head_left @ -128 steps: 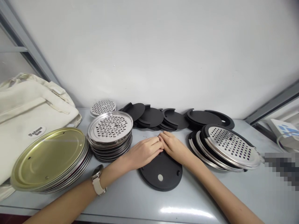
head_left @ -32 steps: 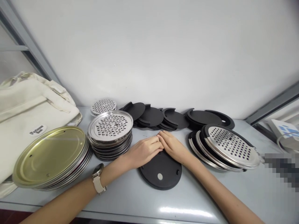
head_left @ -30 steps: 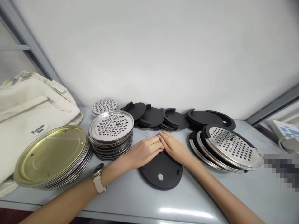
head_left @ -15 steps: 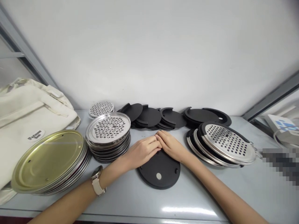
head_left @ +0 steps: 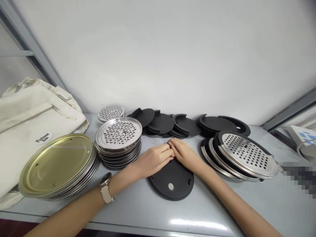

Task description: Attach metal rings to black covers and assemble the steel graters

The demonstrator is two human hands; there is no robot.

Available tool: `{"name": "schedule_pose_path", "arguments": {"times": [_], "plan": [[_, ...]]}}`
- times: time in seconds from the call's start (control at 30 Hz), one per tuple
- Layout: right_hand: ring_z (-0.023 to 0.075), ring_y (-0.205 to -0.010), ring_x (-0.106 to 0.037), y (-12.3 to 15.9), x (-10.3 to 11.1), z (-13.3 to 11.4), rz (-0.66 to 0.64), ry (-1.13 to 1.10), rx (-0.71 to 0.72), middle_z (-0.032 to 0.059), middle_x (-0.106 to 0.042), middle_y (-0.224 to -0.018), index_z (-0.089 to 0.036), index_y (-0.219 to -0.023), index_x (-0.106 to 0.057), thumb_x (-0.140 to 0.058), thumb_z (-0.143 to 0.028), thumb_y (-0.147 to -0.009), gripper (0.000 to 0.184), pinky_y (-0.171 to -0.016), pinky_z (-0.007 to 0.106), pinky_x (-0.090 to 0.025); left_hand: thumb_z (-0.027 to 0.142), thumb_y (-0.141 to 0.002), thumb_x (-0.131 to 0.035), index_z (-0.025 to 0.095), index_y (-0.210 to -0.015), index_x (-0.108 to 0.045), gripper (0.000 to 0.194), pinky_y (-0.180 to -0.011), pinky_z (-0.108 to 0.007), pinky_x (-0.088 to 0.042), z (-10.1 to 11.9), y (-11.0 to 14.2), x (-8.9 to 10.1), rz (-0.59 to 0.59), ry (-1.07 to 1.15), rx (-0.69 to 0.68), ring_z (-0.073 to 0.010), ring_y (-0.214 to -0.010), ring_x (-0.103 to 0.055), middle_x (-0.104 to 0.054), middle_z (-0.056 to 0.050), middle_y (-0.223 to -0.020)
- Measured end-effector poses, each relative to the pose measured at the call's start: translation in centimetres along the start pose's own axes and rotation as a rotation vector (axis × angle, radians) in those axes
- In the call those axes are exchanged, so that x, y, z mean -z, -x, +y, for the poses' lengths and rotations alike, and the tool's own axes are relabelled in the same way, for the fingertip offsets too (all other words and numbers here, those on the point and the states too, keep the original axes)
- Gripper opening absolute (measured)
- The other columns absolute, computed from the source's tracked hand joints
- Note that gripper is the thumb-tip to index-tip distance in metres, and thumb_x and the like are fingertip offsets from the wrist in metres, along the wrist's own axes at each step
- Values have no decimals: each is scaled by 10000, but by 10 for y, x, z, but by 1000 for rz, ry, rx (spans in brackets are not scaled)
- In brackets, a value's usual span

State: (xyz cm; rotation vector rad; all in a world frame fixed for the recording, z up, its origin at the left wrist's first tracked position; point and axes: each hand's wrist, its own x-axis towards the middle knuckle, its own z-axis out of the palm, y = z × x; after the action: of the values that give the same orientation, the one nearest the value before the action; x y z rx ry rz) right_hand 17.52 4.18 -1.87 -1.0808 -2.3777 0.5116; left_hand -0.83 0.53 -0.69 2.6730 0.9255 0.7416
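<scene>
A black round disc [head_left: 171, 182] with a pale centre spot lies flat on the grey table [head_left: 138, 210]. My left hand [head_left: 153, 159], with a pale watch [head_left: 106, 193] on its wrist, and my right hand [head_left: 184, 154] both rest on the disc's far rim. Their fingers are curled and the tips meet above that rim. Whether the fingers grip the rim or anything small is hidden under them.
A stack of gold plates [head_left: 58, 161] sits at the left beside a cream cloth bag [head_left: 32, 108]. Perforated steel discs [head_left: 118, 135] are stacked left of my hands. Loose black discs [head_left: 161, 123] line the wall. Black-rimmed perforated lids [head_left: 247, 154] lean at the right.
My hands and the disc have kept their places; only the camera has shifted slightly.
</scene>
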Motion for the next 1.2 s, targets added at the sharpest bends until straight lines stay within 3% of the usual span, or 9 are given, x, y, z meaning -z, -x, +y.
{"name": "schedule_pose_path", "arguments": {"times": [1.2], "plan": [[172, -694, -465, 0, -1, 6, -21, 17, -6, 16, -471, -759, -222, -759, -380, -314, -159, -969, 229, -672, 296, -383, 194, -976, -405, 167, -1010, -573, 174, -804, -262, -478, 1, -1, 1, -27, 60, 35, -151, -884, -577, -564, -47, -969]]}}
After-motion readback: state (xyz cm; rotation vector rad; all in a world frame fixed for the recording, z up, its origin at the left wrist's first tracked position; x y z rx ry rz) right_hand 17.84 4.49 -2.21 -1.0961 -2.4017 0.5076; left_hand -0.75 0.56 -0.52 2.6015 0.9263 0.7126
